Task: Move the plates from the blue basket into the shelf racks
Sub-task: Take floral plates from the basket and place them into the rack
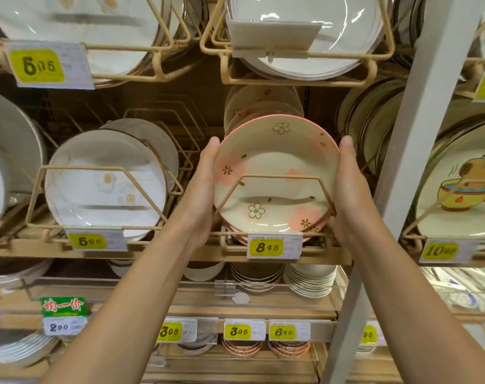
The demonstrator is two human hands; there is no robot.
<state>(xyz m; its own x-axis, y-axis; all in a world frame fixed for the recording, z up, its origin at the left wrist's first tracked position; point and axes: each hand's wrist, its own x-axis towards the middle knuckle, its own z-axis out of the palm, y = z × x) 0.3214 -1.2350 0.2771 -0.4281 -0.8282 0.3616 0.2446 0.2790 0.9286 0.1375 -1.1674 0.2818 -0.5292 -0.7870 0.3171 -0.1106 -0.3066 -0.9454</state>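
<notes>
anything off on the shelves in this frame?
Yes. The label holder on the top middle rack hangs tilted and shows a blank face, unlike the yellow price tags elsewhere. The flowered plate between the left hand and right hand looks intact.

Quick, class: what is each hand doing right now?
Left hand: open, straight fingers against the floral plate, left rim.
Right hand: open, pressing its right rim.

Cream plate [274, 162] with pink rim and blossoms, tilted upright inside wire rack [277, 177], before matching plates [263, 102].
</notes>
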